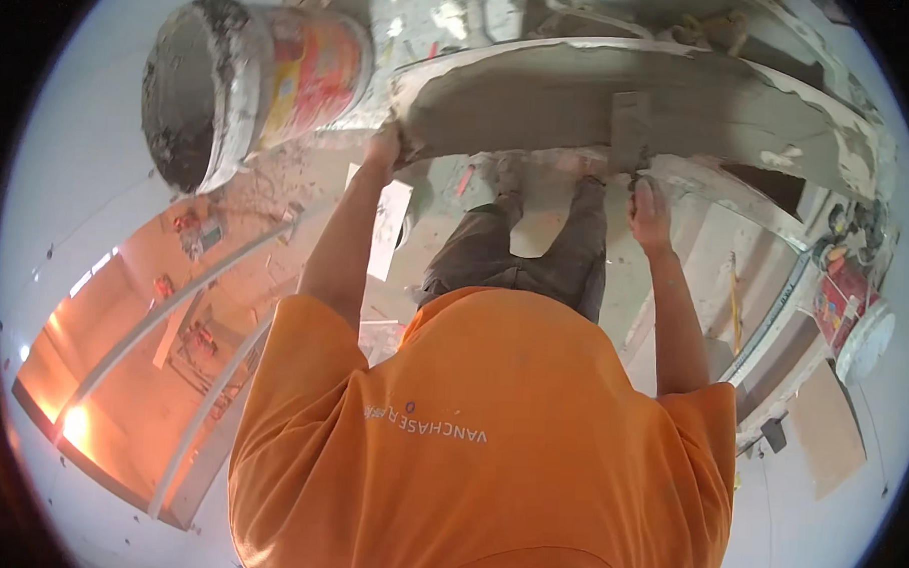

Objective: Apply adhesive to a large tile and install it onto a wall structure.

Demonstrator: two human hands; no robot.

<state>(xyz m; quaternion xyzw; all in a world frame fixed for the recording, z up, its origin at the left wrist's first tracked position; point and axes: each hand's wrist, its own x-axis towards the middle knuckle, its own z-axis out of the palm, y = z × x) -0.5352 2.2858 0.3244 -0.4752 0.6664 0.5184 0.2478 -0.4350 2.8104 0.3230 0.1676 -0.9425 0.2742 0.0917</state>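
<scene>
A long slab, its face coated with smooth grey paste and pale along the edges, lies across in front of me. My left hand is closed on its near left corner; the fingers are partly hidden. In my right hand is the handle of a trowel, and its flat, paste-covered blade rests on the coated face right of the middle. Paler patches show at the slab's right end.
A bucket crusted with grey paste is at the far left, its mouth facing left. A red-and-white bucket and a brown board are at the right. Curved rails run at the left beside an orange-lit area. Debris lies beyond the slab.
</scene>
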